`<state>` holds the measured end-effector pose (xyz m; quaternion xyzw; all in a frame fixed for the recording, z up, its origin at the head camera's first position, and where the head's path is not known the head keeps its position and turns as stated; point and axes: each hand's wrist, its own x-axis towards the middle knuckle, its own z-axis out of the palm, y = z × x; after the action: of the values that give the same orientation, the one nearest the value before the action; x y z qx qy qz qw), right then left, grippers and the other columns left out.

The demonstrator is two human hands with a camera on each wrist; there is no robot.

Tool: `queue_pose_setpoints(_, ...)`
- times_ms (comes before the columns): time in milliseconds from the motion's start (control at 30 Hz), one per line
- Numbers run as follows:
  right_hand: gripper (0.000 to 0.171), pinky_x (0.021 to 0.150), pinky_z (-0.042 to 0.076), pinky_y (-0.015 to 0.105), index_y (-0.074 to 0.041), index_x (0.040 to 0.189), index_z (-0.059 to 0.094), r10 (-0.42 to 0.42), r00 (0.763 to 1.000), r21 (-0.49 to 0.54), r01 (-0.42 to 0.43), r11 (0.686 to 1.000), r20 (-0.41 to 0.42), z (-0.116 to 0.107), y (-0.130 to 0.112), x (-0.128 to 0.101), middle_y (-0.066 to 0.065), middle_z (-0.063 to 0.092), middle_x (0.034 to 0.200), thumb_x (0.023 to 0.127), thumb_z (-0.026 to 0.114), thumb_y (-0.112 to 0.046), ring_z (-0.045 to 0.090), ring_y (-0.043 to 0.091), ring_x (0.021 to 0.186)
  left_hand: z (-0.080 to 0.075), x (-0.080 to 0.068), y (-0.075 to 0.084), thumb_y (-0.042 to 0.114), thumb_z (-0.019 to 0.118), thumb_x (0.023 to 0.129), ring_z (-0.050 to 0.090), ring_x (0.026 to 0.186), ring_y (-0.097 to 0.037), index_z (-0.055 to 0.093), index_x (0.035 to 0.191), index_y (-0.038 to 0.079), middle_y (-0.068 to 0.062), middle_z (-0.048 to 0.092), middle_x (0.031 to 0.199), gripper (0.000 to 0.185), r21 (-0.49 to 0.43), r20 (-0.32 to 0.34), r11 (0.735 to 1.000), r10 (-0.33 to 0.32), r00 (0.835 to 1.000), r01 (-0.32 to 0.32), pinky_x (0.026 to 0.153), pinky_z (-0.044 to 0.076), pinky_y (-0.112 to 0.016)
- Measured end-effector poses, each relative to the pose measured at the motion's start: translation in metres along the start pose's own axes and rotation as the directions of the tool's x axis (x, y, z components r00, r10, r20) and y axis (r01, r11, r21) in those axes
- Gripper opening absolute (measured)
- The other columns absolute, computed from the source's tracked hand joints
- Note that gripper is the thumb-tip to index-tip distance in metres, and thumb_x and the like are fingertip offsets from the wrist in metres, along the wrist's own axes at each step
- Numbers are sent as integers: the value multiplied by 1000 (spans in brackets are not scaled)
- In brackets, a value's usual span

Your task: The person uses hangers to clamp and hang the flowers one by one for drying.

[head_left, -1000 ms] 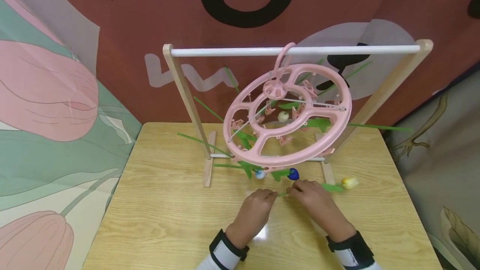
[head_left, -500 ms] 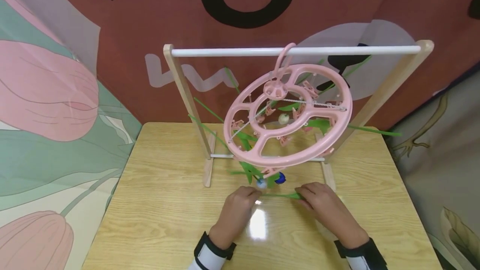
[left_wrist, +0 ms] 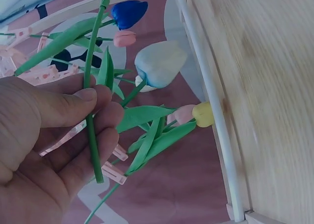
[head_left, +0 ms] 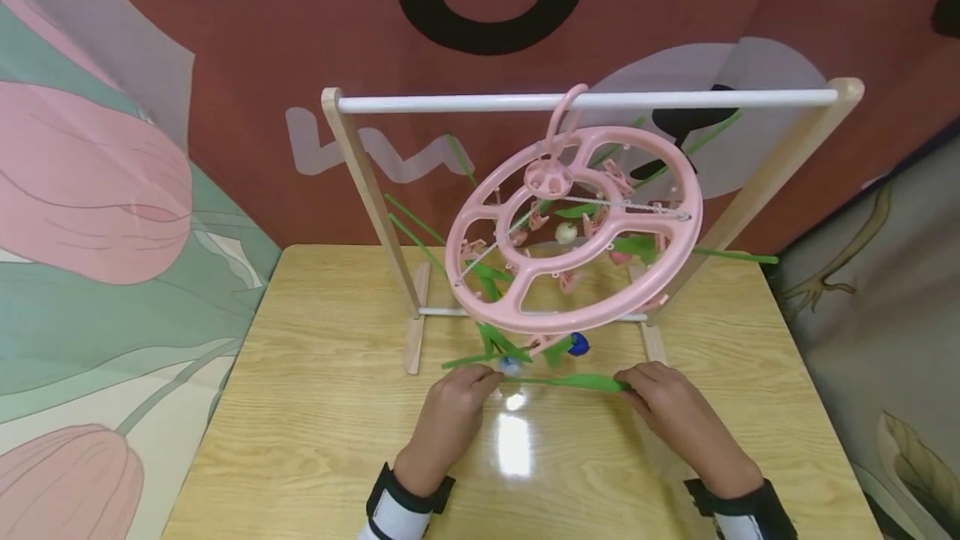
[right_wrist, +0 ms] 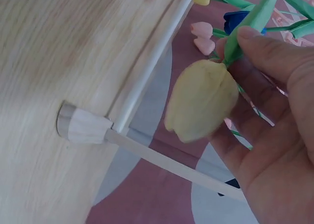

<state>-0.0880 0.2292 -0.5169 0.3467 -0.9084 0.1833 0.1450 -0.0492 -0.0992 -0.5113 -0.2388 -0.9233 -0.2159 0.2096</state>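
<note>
I hold an artificial yellow tulip level between both hands, just above the wooden table (head_left: 315,407). My left hand (head_left: 468,386) pinches the bare end of its green stem (head_left: 570,381) between thumb and fingers; the left wrist view shows the same stem (left_wrist: 91,131) across my left hand (left_wrist: 73,111). My right hand (head_left: 647,386) cups the yellow flower head (right_wrist: 201,99), thumb pressed on the stem base; the head is hidden in the head view. Just behind hangs a pink round clip hanger (head_left: 573,227) carrying several tulips, including a light blue one (left_wrist: 159,62) and a dark blue one (head_left: 577,344).
The hanger's hook sits on the white rod (head_left: 585,100) of a wooden rack (head_left: 371,207), whose feet stand mid-table. Green stems stick out sideways from the hanger. A patterned curtain backs the table. Bare tabletop lies left, right and in front of my hands.
My hands have drawn apart along the stem, left hand leftward, right hand rightward. The yellow flower head, lying beyond my right hand earlier, is now inside it. The hanging tulips shifted slightly.
</note>
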Motion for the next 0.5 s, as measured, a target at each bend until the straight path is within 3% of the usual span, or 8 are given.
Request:
queue_pose_setpoints(33,55,65,60,33,-8,97,74,5,1000,14,-5,1000,1,0,0,0,2,73,91,107,38,-48,68,17,81,-1,0,0,-15,80,79,74,92,-15,80,100,8,-3,77,98,31,1,-3,1000,-2,1000,2,82,63,-23)
queue_pose_setpoints(100,52,65,60,30,-8,95,73,8,1000,40,-8,999,-4,2,0,-1,1,72,90,106,39,-47,67,15,81,-2,-1,2,-11,79,81,72,98,-18,80,101,7,-4,77,99,27,7,-19,1000,-3,1000,3,93,61,-31)
queue_pose_setpoints(200,39,65,60,28,-10,95,72,12,1000,75,-11,997,-13,3,0,-2,-2,72,91,105,50,-41,66,13,82,-5,-1,7,-1,75,88,69,104,-25,78,99,7,-5,77,101,15,32,-124,998,54,991,-50,101,57,-52)
queue_pose_setpoints(267,47,66,59,26,-11,97,72,13,1000,92,-11,996,-23,3,0,-3,-3,71,92,105,41,-45,66,11,82,-8,-1,12,8,74,89,69,103,-27,78,96,8,-6,77,101,8,35,-237,991,130,963,-126,98,56,-55)
queue_pose_setpoints(300,45,66,59,25,-12,97,71,16,1000,99,-13,995,-27,2,0,-3,-4,71,92,104,42,-44,66,11,82,-9,0,15,10,74,89,69,100,-27,78,94,7,-6,77,100,7,36,-295,983,185,937,-182,94,58,-53)
queue_pose_setpoints(400,40,69,59,22,-13,100,70,30,999,130,-25,991,-42,-2,-3,-2,-5,71,95,104,45,-44,66,10,84,-10,3,27,14,75,91,70,92,-19,78,92,7,-4,76,96,7,-37,-362,945,290,886,-324,85,60,-34)
queue_pose_setpoints(433,46,71,58,21,-13,100,70,34,998,133,-28,991,-44,-4,-4,-1,-6,71,95,104,39,-46,66,9,85,-9,3,30,14,76,92,70,92,-16,78,94,8,-3,76,97,8,-83,-342,932,305,889,-352,84,60,-28)
queue_pose_setpoints(500,41,73,57,16,-14,101,70,36,998,159,-28,987,-50,-7,-8,1,-7,70,97,104,42,-44,66,8,86,-2,3,35,16,75,94,72,96,-14,77,102,7,-3,77,103,11,-202,-258,913,299,919,-354,89,60,-22)
